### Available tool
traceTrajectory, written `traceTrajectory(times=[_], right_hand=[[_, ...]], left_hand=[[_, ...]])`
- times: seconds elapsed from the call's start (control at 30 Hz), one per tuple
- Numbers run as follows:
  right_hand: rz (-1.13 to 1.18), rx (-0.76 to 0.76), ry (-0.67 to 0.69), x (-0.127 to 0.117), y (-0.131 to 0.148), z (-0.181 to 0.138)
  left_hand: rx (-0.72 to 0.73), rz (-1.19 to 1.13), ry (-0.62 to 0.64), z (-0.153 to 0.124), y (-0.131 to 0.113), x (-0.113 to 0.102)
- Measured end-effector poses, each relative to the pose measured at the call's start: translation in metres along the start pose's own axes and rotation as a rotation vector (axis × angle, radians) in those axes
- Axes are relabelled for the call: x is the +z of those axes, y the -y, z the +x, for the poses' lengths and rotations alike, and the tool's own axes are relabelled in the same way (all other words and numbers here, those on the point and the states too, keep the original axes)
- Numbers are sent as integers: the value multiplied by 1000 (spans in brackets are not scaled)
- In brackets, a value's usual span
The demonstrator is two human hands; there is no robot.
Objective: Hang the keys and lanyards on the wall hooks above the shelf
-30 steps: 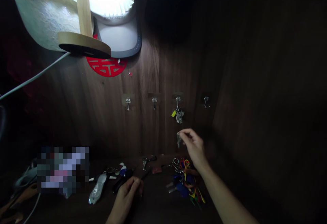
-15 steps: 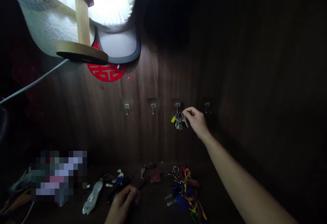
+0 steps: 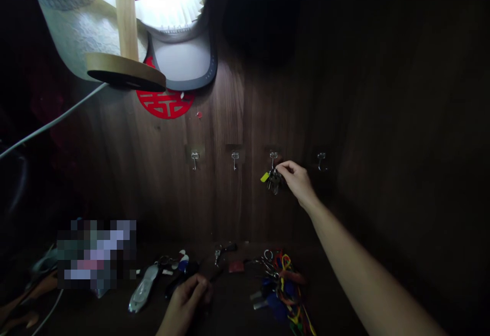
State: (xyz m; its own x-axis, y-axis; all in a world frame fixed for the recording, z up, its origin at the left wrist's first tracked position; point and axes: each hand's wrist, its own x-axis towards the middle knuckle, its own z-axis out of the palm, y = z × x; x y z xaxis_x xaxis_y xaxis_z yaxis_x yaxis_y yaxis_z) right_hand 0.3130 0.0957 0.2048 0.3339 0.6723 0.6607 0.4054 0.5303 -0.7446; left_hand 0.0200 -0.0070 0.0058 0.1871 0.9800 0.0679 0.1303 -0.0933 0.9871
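My right hand pinches the ring of a bunch of keys just below the third wall hook from the left. A yellow tag hangs at the bunch's left side. Whether the ring is on the hook I cannot tell. Lower down, my left hand is held low over the dark surface with its fingers curled together; what they hold, if anything, is hidden in shadow. Close to it lie a dark key fob and a silver nail clipper-like object.
Other hooks line the wooden wall. A tangle of keys and coloured cords lies below my right arm, near a small red-brown square. A lit lamp and caps fill the upper left.
The keys at the third hook have turned and bunched together under my right hand. My left hand stays low. The whole view has shifted slightly.
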Motion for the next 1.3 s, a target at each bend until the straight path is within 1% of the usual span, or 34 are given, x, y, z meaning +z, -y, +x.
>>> traceTrajectory(times=[0.1, 0.27, 0.37, 0.47, 0.6, 0.7, 0.8, 0.97, 1.07, 1.2, 1.3], right_hand=[[30, -1, -46, 2, -5, -8], [45, 50, -89, -2, -17, -30], [47, 97, -103, -5, -27, -49], [63, 159, -112, -6, -37, -73], [68, 229, -64, -2, -50, -103], [40, 242, -26, 3, -56, -122], [31, 246, 16, 9, -58, -139], [58, 228, 100, 21, -53, -169], [56, 244, 166, 31, -51, -186], [42, 243, 240, 47, -49, -208], [6, 224, 306, 59, -47, -226]], left_hand=[[17, 6, -2, -2, -2, -1], [28, 19, 5, -5, -10, -1], [24, -59, -11, -7, -13, -1], [35, -137, -59, -8, -14, -3], [99, -100, -186, -8, -13, -9], [164, -62, -282, -7, -9, -15], [198, -55, -375, -7, -5, -21], [212, -68, -531, -6, -3, -31], [217, -125, -662, -4, -1, -40], [176, -257, -840, -1, 3, -52], [160, -314, -976, 1, 6, -60]])
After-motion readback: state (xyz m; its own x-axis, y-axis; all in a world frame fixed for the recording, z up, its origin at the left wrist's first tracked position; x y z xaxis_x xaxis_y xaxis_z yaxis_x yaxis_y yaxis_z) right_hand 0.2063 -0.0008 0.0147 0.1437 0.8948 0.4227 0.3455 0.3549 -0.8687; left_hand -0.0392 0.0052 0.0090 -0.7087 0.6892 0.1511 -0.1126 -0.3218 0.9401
